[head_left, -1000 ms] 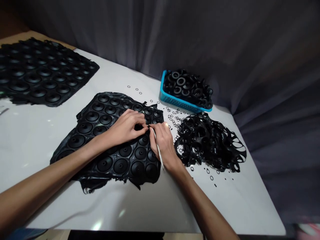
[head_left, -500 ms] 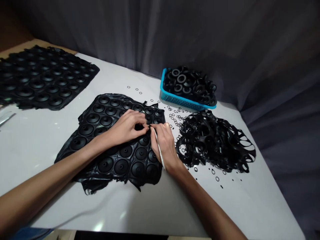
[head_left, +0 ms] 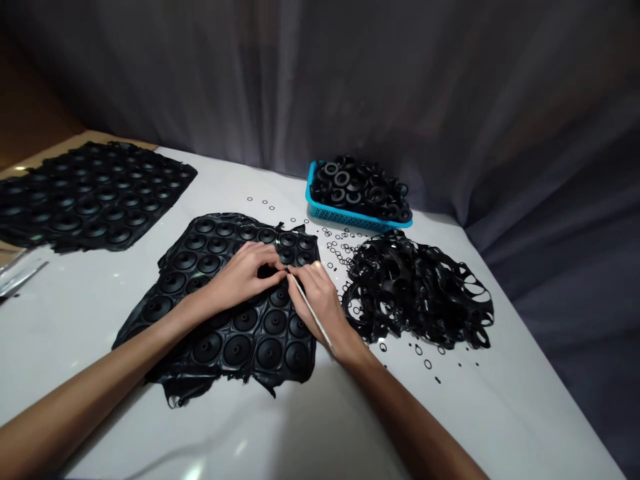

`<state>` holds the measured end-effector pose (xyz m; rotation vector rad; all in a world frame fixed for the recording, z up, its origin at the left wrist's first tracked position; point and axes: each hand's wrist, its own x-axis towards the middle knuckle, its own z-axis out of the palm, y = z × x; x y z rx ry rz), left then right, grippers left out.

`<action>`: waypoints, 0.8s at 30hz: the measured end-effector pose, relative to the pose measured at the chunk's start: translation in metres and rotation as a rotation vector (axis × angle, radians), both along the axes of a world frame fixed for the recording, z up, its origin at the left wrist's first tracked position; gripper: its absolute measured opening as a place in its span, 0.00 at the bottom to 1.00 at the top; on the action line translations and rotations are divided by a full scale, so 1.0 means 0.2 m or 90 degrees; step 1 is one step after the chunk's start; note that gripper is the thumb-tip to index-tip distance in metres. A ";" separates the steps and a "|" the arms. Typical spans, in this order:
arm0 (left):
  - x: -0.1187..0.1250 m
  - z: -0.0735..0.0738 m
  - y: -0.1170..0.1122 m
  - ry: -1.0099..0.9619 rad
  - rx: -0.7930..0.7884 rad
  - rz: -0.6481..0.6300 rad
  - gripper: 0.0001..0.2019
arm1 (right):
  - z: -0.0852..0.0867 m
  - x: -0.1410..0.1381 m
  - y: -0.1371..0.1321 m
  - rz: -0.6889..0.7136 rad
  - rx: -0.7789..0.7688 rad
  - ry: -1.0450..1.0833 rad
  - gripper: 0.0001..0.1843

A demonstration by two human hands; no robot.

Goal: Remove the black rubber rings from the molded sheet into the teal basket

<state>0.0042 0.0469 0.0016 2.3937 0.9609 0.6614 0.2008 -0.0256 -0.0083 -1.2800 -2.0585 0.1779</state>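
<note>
A black rubber sheet [head_left: 237,350] moulded with rows of round discs lies on the white table. My left hand [head_left: 253,272] rests over its middle, thumb and forefinger pinched together at one of the discs. What that pinch holds is hidden. My right hand [head_left: 316,297] is closed around a thin pale stick-like tool [head_left: 313,312], which slants down past the palm. The tool's tip meets the left fingertips at the sheet's surface, so both hands touch there.
A blue basket [head_left: 360,220] heaped with black rubber rings stands at the back. Right of the sheet lies a pile of holed rubber scrap [head_left: 420,293], with small loose rings [head_left: 427,364] scattered around. Another moulded sheet [head_left: 95,200] and a clear plastic bag [head_left: 23,279] are at left.
The camera has shifted, so the table appears lower and the basket and scrap further left. Both hands keep to the same spot on the sheet, still pinched together.
</note>
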 end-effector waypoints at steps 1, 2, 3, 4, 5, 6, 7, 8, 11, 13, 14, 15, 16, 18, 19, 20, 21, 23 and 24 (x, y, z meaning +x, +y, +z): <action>0.00 0.01 -0.01 -0.008 0.000 0.003 0.12 | 0.00 0.00 0.00 -0.002 0.010 0.006 0.12; 0.00 0.01 -0.01 -0.019 -0.005 0.006 0.12 | -0.01 0.00 0.00 -0.002 0.022 0.014 0.11; -0.01 0.02 -0.02 -0.031 -0.012 0.009 0.11 | -0.01 0.00 0.00 -0.001 0.034 0.023 0.11; -0.01 0.03 -0.02 -0.044 -0.021 0.013 0.11 | -0.01 0.00 -0.01 0.000 0.044 0.032 0.10; -0.02 0.04 -0.03 -0.057 -0.029 0.018 0.11 | 0.00 0.00 -0.01 0.001 0.054 0.040 0.10; -0.03 0.05 -0.03 -0.069 -0.034 0.026 0.12 | 0.00 0.00 -0.01 0.000 0.064 0.047 0.10; -0.03 0.06 -0.03 -0.082 -0.036 0.035 0.12 | 0.00 0.00 -0.01 -0.002 0.073 0.053 0.10; -0.04 0.07 -0.02 -0.094 -0.036 0.041 0.13 | 0.01 0.00 -0.01 -0.006 0.082 0.060 0.10; -0.05 0.08 -0.02 -0.126 -0.044 0.055 0.14 | 0.01 0.00 -0.02 -0.026 0.093 0.084 0.13; -0.05 0.08 -0.03 -0.152 -0.073 0.056 0.17 | 0.00 0.01 -0.02 -0.034 0.084 0.098 0.15; -0.05 0.08 -0.03 -0.166 -0.092 0.055 0.19 | -0.01 0.01 -0.02 -0.033 0.079 0.099 0.16; -0.05 0.08 -0.03 -0.181 -0.111 0.050 0.22 | -0.01 0.02 -0.02 -0.033 0.073 0.096 0.17; -0.04 0.08 -0.04 -0.196 -0.126 0.042 0.24 | -0.02 0.02 -0.02 -0.033 0.067 0.090 0.18; -0.04 0.09 -0.05 -0.219 -0.145 0.026 0.27 | -0.03 0.03 -0.02 -0.038 0.046 0.073 0.20; -0.04 0.10 -0.05 -0.231 -0.151 0.019 0.27 | -0.03 0.04 -0.02 -0.043 0.033 0.064 0.22; -0.03 0.11 -0.06 -0.246 -0.158 0.012 0.26 | -0.04 0.04 -0.02 -0.048 0.026 0.057 0.24; -0.03 0.12 -0.06 -0.263 -0.167 0.004 0.25 | -0.04 0.04 -0.02 -0.048 0.021 0.049 0.25; -0.03 0.15 -0.07 -0.298 -0.187 -0.016 0.21 | -0.04 0.04 -0.02 -0.046 0.031 0.033 0.27; -0.03 0.16 -0.08 -0.310 -0.198 -0.026 0.19 | -0.04 0.04 -0.02 -0.048 0.041 0.026 0.27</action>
